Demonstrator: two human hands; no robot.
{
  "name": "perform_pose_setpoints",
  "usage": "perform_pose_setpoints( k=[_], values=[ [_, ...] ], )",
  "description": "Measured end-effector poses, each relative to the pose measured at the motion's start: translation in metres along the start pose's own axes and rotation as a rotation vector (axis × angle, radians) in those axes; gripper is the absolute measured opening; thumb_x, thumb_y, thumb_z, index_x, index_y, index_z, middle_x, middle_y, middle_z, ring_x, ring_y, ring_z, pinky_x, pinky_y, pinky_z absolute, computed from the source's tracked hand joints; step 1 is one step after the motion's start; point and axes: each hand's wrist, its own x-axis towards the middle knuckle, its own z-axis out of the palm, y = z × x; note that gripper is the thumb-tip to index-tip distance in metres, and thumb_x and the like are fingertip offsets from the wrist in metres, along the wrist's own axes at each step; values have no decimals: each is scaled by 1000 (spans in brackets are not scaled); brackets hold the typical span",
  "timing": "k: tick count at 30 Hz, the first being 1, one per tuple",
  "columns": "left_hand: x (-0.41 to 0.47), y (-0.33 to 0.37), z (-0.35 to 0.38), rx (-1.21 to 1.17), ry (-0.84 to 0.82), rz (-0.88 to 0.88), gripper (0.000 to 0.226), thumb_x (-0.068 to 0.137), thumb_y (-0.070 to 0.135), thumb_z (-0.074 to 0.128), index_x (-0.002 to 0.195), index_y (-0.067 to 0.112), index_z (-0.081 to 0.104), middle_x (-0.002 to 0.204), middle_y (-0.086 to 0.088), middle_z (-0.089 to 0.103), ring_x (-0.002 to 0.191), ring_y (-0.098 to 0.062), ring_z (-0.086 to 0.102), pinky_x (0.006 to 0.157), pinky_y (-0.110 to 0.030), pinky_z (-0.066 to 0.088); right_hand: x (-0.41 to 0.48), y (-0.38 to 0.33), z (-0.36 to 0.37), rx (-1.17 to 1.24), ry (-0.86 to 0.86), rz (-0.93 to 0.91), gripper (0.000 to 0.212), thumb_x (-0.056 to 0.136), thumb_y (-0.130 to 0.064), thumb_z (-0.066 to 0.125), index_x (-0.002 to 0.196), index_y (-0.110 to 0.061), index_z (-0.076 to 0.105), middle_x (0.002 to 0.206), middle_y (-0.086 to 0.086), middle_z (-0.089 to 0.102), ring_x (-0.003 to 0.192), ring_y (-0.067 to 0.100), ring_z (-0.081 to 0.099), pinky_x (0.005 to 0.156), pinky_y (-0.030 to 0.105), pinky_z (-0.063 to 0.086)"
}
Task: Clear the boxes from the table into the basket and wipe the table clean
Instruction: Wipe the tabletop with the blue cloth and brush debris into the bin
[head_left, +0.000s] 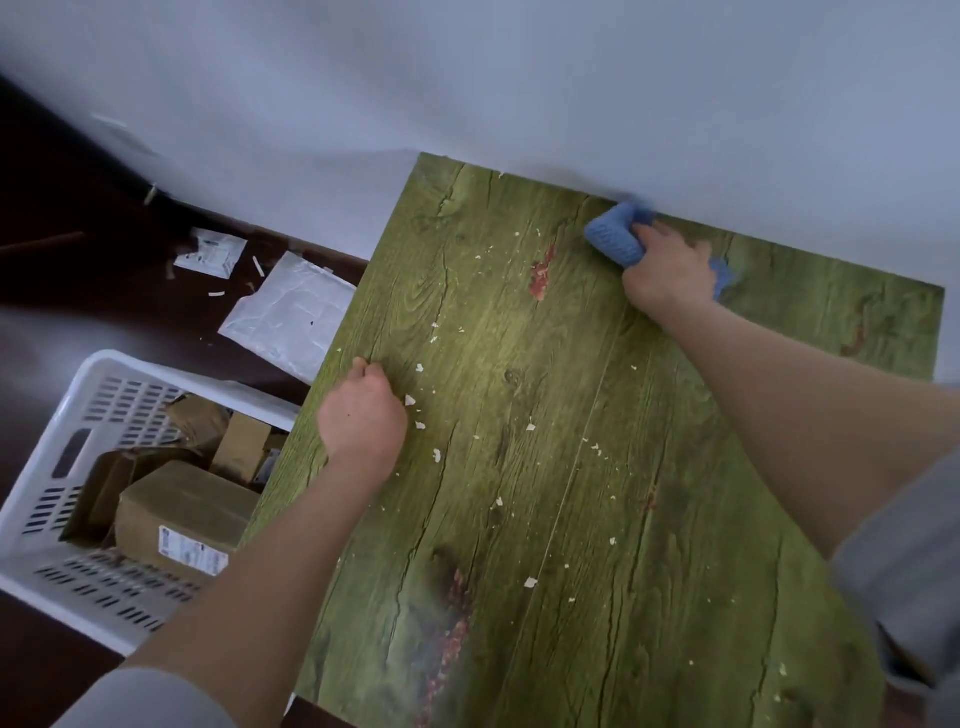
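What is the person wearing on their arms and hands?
Both arms have soft grey fabric sleeves. The left sleeve and the right sleeve end above the forearms, which are bare. The left hand and the right hand are bare too: no gloves, and no watch, bracelet or ring shows.

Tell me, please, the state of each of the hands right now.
Left hand: closed, fingers curled on the table, holding nothing visible.
Right hand: gripping the blue cloth.
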Motion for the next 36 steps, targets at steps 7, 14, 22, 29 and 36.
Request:
perform_pose_setpoints(
  k=[7,14,22,29,36],
  values=[
    [-1,2,-6,28,-21,11,27,87,3,45,111,3,57,138,-10,51,88,-30,65,54,-30,43,-48,-18,35,-4,-17,-188,58,87,-12,44,140,-36,40,150,-11,36,132,30,30,108,47,32],
    [-3,2,-6,42,-99,-4,47,90,5,44,137,6,40,156,-6,24,120,-30,53,75,-40,51,-121,-31,70,46,-79,-343,51,90,-17,47,138,-33,46,148,-14,40,125,20,34,104,37,32],
    [-21,-5,-15,-74,-275,35,55,89,6,44,143,14,36,156,0,23,128,-26,46,92,-41,47,-146,-40,67,79,-253,-384,49,89,-10,44,134,-28,51,141,-8,48,121,23,39,102,37,38],
    [-30,-11,-20,-256,-205,11,54,88,12,49,141,15,39,141,-11,37,108,-29,58,82,-43,57,-134,-24,31,237,-26,-257,44,91,-14,47,133,-24,52,121,0,54,110,23,53,87,36,48],
    [0,-9,-28,-265,-155,150,57,90,9,49,144,10,32,152,-9,26,133,-29,40,106,-41,40,-83,-49,12,346,126,-92,44,90,-15,46,132,-24,51,126,5,54,111,29,55,88,37,45]
  ],
)
